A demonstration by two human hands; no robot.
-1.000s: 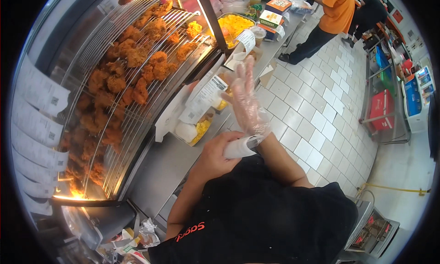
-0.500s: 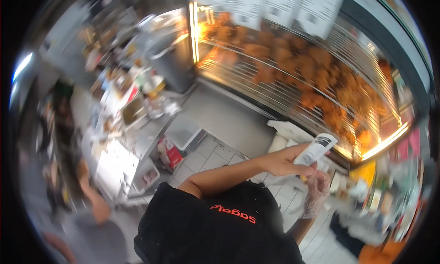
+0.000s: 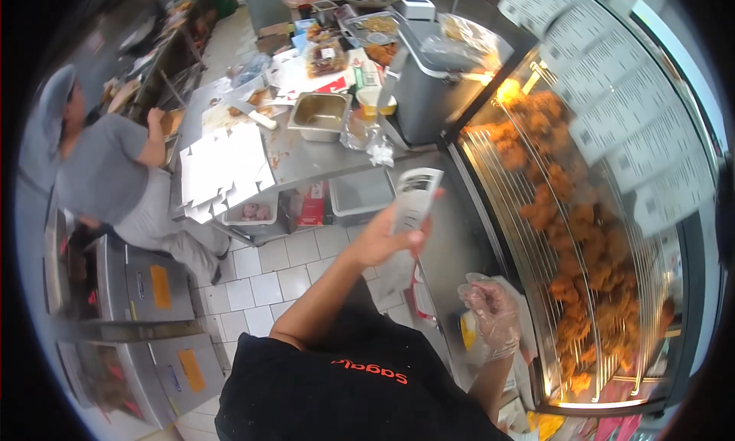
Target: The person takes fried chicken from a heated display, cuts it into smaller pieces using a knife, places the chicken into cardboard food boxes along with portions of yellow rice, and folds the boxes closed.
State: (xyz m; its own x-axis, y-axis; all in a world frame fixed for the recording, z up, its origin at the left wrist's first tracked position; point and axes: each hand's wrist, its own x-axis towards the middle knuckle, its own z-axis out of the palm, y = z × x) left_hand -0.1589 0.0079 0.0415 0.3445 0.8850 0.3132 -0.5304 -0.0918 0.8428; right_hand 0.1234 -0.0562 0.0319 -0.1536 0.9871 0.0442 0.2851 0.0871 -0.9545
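Note:
In my bare left hand point(image 3: 390, 238) is a slim white paper packet point(image 3: 417, 192) with dark print, gripped with the thumb across its front and its top end sticking up. Whether anything is inside cannot be seen. My right hand point(image 3: 491, 315), in a clear plastic glove, is apart from the packet, beside the heated display case. Its fingers are curled inward, and what they hold, if anything, is hidden. Behind the case's glass, pieces of fried chicken point(image 3: 582, 249) lie on wire racks.
A steel worktable point(image 3: 295, 154) ahead carries a metal pan point(image 3: 321, 113), a knife point(image 3: 260, 118) and white card sheets point(image 3: 226, 169). A grey bin point(image 3: 429, 89) stands beside the glass case point(image 3: 490, 219). Another person point(image 3: 111, 165) in grey works at the left. Printed sheets point(image 3: 612, 81) hang over the case.
The view has swung rightward, bringing the case to the right side. My hands have separated: the left has moved up and away with the packet, and the gloved right no longer touches it.

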